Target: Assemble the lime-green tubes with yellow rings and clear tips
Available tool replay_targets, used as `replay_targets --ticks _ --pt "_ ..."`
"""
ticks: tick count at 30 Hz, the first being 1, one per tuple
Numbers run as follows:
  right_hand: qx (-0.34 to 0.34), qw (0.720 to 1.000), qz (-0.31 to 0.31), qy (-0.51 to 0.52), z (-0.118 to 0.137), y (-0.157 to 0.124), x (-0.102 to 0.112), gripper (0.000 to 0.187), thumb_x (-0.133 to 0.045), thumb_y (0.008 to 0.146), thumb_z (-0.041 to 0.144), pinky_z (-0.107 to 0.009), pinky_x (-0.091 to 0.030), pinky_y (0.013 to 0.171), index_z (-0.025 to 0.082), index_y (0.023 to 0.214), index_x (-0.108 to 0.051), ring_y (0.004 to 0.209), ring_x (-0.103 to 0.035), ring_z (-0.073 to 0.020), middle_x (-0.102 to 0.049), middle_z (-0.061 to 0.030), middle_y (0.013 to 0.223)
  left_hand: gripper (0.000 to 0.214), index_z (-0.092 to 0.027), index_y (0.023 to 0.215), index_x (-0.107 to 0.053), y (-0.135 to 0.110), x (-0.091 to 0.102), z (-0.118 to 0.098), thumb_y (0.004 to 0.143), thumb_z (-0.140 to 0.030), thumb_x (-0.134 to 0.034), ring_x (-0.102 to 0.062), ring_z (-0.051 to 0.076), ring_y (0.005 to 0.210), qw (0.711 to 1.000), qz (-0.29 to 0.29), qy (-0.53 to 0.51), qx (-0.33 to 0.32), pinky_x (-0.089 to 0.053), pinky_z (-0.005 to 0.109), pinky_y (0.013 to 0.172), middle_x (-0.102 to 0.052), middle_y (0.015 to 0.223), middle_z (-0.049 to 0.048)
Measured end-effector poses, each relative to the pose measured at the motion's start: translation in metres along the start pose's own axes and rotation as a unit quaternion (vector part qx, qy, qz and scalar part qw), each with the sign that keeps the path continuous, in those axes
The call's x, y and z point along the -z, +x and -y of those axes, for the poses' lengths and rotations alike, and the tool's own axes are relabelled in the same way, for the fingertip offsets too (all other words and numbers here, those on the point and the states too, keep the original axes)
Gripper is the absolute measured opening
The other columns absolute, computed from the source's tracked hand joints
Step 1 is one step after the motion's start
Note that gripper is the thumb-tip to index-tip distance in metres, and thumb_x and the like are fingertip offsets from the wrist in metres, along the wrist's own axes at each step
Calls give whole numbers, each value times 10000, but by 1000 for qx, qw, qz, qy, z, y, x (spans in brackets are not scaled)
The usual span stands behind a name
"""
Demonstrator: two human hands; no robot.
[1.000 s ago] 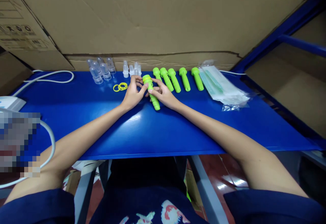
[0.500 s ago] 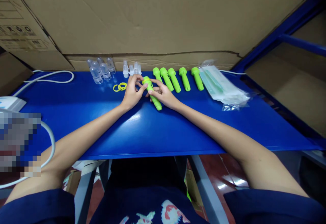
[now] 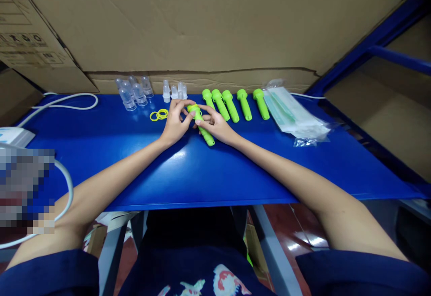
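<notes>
A lime-green torch-shaped plastic body (image 3: 206, 135) is held above the blue table by both hands, tilted with its wider head away from me. My right hand (image 3: 217, 127) is closed around its upper shaft. The fingers and thumb of my left hand (image 3: 175, 123) grip its head, where a yellow band shows at the rim. Some fingertips are hidden behind the body. Several loose yellow rings (image 3: 162, 114) lie just left of my left hand. Behind the hands, several similar green bodies (image 3: 230, 107) rest in a row.
Several clear plastic caps (image 3: 127, 98) stand at the back left, near smaller white-based clear pieces (image 3: 166, 92). Plastic-bagged pale green items (image 3: 292, 112) lie at the right. A white cable (image 3: 77, 106) loops at the left. Cardboard (image 3: 202, 26) walls the back of the blue table (image 3: 215, 179).
My left index finger has shifted slightly over the head of the green torch-shaped body. Both hands otherwise keep their place and hold.
</notes>
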State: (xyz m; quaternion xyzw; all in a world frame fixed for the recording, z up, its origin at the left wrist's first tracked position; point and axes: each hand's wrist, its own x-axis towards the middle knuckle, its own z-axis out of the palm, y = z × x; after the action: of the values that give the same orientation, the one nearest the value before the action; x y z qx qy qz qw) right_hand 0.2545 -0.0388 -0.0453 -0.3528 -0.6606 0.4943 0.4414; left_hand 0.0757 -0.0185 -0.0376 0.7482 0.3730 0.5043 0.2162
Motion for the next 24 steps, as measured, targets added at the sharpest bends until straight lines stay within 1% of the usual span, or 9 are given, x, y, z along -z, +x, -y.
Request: replay_targets --ticks 5,9,13,17,24 --pt "7 1000 4 -19 0 0 0 765 -733 813 542 -298 -608 633 173 1390 -391 732 -689 -168 -677 -12 825 251 -193 1105 -664 0 1 0 898 -336 -665 -596 114 779 1000 4 0 4 -487 225 649 -584 1135 82" --pt "3 1000 9 -13 0 0 1 768 -743 802 552 -274 -593 608 185 1382 -397 701 -672 -149 -672 -3 816 230 -190 1096 -681 1 1 1 896 -302 -667 -595 114 779 1000 2 -6 3 -482 228 644 -590 1129 85" --pt "-9 1000 6 3 0 0 1 781 -774 777 541 -288 -604 629 200 1376 -408 674 -658 -139 -669 14 794 190 -179 1062 -696 1 1 1 889 -254 -671 -592 113 785 1000 1 -12 -3 -468 224 638 -597 1092 77" --pt "-7 1000 9 -1 -1 0 1 769 -763 792 542 -293 -608 639 206 1389 -413 677 -658 -140 -672 14 790 170 -171 1037 -707 1 1 0 873 -181 -666 -589 109 787 1000 0 -10 -2 -458 222 638 -592 1066 69" --pt "2 1000 18 -26 -1 1 2 770 -730 822 549 -283 -601 625 191 1418 -399 690 -665 -144 -675 -2 814 127 -157 980 -730 1 1 -2 882 -176 -652 -587 109 795 1000 5 -7 -8 -458 221 637 -575 1047 73"
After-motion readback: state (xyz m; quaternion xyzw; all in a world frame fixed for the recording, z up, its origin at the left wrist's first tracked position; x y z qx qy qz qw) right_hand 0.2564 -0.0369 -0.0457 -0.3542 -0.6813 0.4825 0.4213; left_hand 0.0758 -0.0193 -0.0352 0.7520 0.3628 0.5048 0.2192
